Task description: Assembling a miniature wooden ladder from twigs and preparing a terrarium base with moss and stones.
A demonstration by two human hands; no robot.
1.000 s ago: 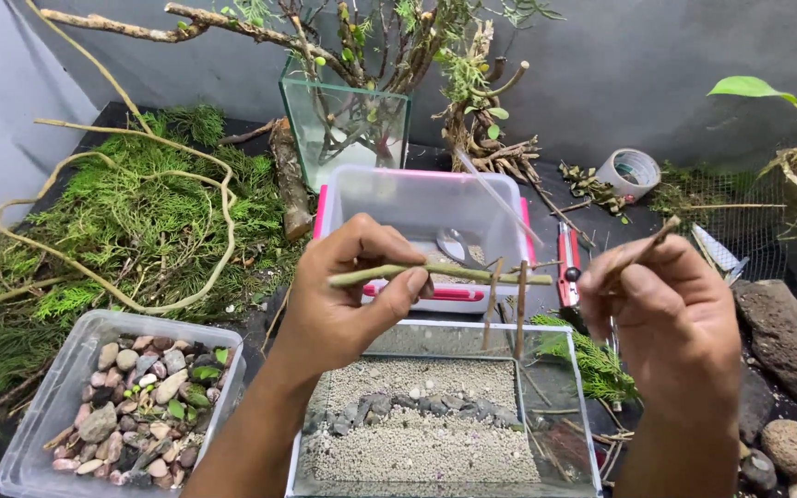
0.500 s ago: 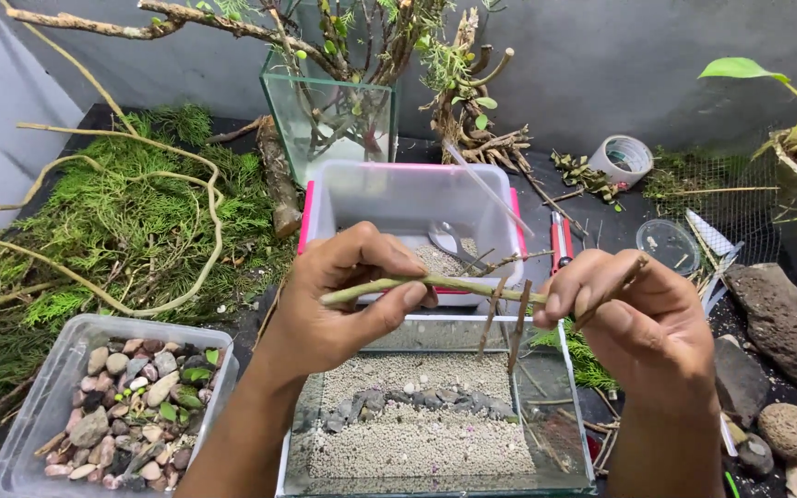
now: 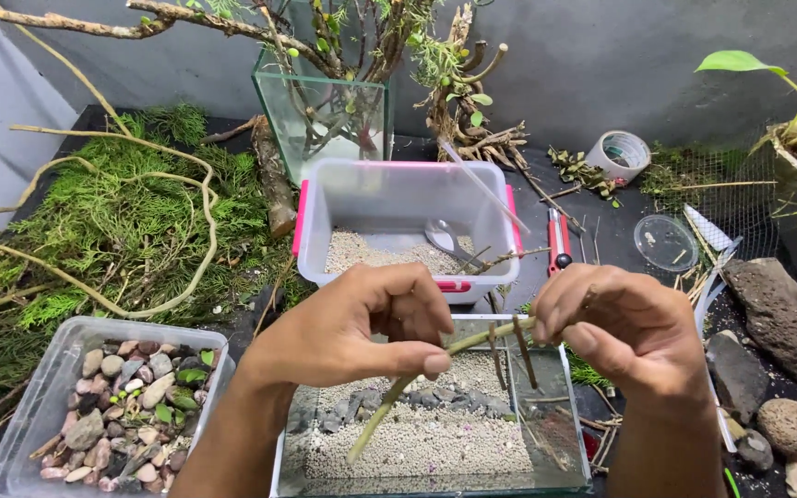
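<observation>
A clear tub of pebbles sits at lower left beside the moss pile. The left hand pinches a thin green twig between thumb and fingers. The twig slants above the glass tank of pale sand. The right hand grips the twig's upper end, fingers curled closed. Dark rocks lie at right.
</observation>
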